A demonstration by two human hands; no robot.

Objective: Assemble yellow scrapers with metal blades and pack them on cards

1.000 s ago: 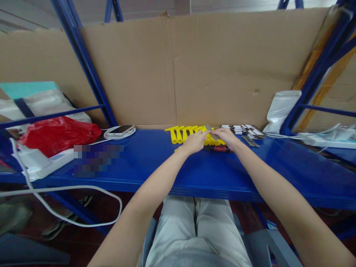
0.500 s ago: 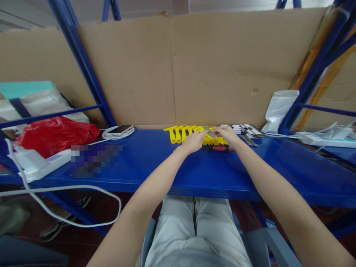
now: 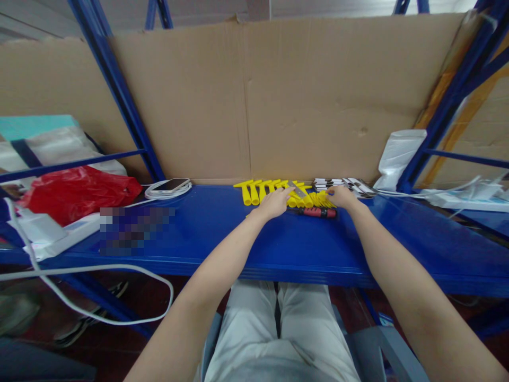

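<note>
In the head view my left hand [image 3: 274,203] is closed on the near end of a flat grey metal blade [image 3: 297,190], which slants over a row of yellow plastic T-shaped handles [image 3: 254,193]. My right hand [image 3: 342,196] is at the right end of a pile of small yellow pieces [image 3: 319,199]. Its fingers are bent together on a piece there, though the fingertips are too small to see well. Just in front of the pile lies a screwdriver [image 3: 319,213] with a red and black handle, its shaft pointing left toward my left hand.
White-and-dark packets [image 3: 358,187] lie behind my right hand, beside a white pouch [image 3: 401,156]. A phone [image 3: 173,184] rests on a coiled white cable to the left. A red plastic bag [image 3: 79,192] and power strip [image 3: 67,236] are farther left. Cardboard [image 3: 318,101] backs the blue shelf [image 3: 222,233].
My right hand has moved right, from the blade to the small yellow pieces, uncovering the screwdriver's handle. My left hand stays with the blade, shifted slightly left.
</note>
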